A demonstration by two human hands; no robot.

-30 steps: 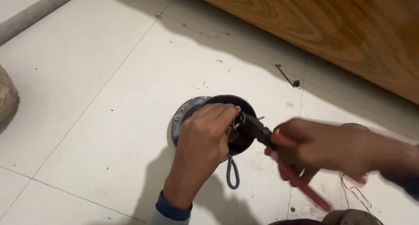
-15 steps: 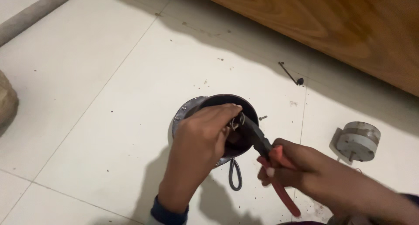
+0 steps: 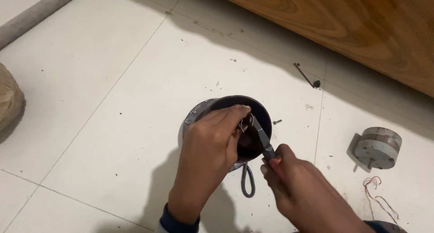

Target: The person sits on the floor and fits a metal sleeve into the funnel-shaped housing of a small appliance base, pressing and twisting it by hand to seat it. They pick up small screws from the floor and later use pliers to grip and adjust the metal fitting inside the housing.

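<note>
- Dark pliers gripped in the right hand; tips inside the round black housing on the floor
- left hand clasps the housing's rim
- small motor well apart; wooden panel beyond

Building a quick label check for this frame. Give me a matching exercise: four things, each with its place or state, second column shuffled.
Things:
1. left hand
2. right hand
3. small round motor
4. loose screw

Places or states:
A. stands alone on the floor at the far right, thin red and white wires beside it
B. holds pliers whose tip reaches into the dark round housing
C. lies on the tile just right of the housing rim
D. rests over the housing, fingers at its opening

Pairs: 1-D, 2-B, 3-A, 4-C
</note>
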